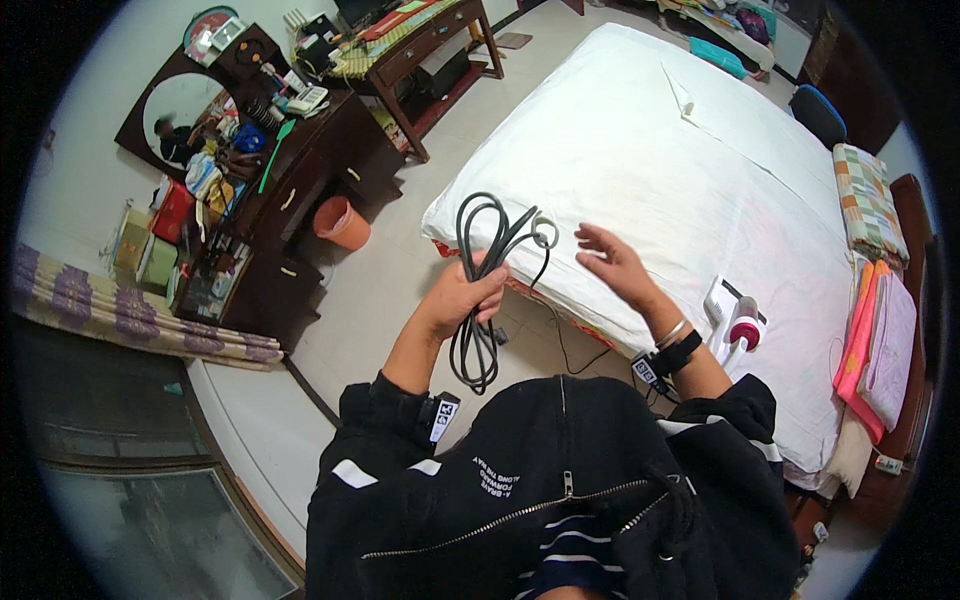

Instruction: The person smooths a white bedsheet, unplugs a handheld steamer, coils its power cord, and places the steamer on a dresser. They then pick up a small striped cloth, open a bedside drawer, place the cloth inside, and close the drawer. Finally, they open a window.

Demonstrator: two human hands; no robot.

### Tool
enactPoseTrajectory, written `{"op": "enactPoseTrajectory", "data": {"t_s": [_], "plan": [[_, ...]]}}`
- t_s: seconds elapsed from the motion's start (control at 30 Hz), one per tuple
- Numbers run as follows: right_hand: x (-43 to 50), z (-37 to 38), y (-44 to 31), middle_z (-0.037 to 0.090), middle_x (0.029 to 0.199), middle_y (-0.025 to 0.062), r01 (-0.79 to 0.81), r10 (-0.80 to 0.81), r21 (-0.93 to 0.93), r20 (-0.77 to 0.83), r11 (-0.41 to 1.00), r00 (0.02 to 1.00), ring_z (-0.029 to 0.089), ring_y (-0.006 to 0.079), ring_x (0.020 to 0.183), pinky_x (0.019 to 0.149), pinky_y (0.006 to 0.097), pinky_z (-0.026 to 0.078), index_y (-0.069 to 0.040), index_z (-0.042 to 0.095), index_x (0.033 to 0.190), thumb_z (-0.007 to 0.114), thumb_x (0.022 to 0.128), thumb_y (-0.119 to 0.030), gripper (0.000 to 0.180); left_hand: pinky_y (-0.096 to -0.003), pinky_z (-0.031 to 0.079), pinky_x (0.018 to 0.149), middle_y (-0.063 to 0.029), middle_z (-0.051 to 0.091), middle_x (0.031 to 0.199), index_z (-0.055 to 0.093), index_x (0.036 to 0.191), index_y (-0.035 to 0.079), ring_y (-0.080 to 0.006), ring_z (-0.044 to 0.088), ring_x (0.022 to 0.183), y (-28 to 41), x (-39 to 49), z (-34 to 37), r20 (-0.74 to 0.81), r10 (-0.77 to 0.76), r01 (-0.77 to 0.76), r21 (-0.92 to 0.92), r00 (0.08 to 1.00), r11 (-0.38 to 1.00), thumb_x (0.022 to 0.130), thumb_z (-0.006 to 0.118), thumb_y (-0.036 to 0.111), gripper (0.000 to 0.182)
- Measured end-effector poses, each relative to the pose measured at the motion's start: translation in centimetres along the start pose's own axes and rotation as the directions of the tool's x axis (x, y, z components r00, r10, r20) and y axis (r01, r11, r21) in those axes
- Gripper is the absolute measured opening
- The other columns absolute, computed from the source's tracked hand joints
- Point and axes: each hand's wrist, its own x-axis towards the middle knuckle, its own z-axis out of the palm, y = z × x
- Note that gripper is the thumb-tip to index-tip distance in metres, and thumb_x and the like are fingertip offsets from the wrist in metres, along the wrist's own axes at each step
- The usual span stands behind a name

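Note:
My left hand (469, 295) grips a black power cord (474, 367) gathered into several long loops, which stick out above and below the fist. What looks like a plug (500, 335) hangs beside the lower loops. A pale ring-shaped strap (546, 232) sits around the cord to the right of the upper loops. My right hand (613, 262) is raised over the bed edge with its fingers apart, holding nothing, a short way right of that strap. On the bed beyond my right forearm lies a white handheld vacuum cleaner (721, 311) with a red and clear dust cup (745, 326).
A bed with a white sheet (645, 142) stands before me. Folded bedding (870, 202) lies along its right side. To the left are a cluttered dark dresser (307, 169), an orange waste bin (346, 229) and a desk (420, 56). A thin cable (559, 337) trails near the bed's edge.

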Motion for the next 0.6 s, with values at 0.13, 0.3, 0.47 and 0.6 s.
{"op": "enactPoseTrajectory", "data": {"t_s": [0.13,0.3,0.47,0.6], "plan": [[-0.6,1.7,1.6,0.056,0.138,0.0134,0.003,-0.009,0.06,0.094,0.998,0.996,0.053,0.0221,0.127,0.107,0.0353,0.045,-0.004,0.041,0.15,0.063,0.099,-0.013,0.056,-0.0224,0.038,0.046,0.0037,0.042,0.067,0.052,0.102,0.008,-0.0068,0.041,0.054,0.0,-0.5,0.4,0.074,0.047,-0.045,-0.023,0.996,0.999,0.1,0.062,0.021,0.017],[-0.7,3.6,0.1,0.058,0.131,0.011,0.048,-0.079,0.206,0.148,0.977,0.986,0.055,0.0167,0.12,0.102,0.0317,0.046,-0.009,0.026,0.158,0.059,0.101,-0.009,0.066,-0.0258,0.04,0.048,0.0008,0.045,0.061,0.05,0.091,0.009,-0.0095,0.045,0.05,0.3,-0.8,0.7,0.03,0.07,-0.069,-0.019,0.997,0.997,0.103,0.059,0.025,0.021],[0.1,3.7,-1.9,0.059,0.126,0.0082,0.109,-0.138,0.186,0.151,0.976,0.979,0.059,0.0136,0.11,0.096,0.0281,0.05,-0.008,0.037,0.154,0.066,0.098,-0.011,0.063,-0.0253,0.04,0.049,0.0007,0.045,0.063,0.051,0.094,0.008,-0.0095,0.046,0.052,0.3,-1.0,1.3,0.053,0.095,-0.095,-0.019,0.994,0.995,0.102,0.06,0.026,0.022],[-0.2,4.5,-2.1,0.063,0.124,0.0063,-0.006,-0.076,0.317,0.244,0.948,0.967,0.06,0.0139,0.112,0.097,0.0303,0.048,-0.002,0.048,0.143,0.06,0.1,-0.008,0.045,-0.025,0.04,0.05,0.0003,0.045,0.063,0.051,0.095,0.007,-0.0106,0.047,0.053,0.4,-0.9,1.2,0.041,0.156,-0.156,-0.005,0.987,0.988,0.102,0.06,0.026,0.022]]}}
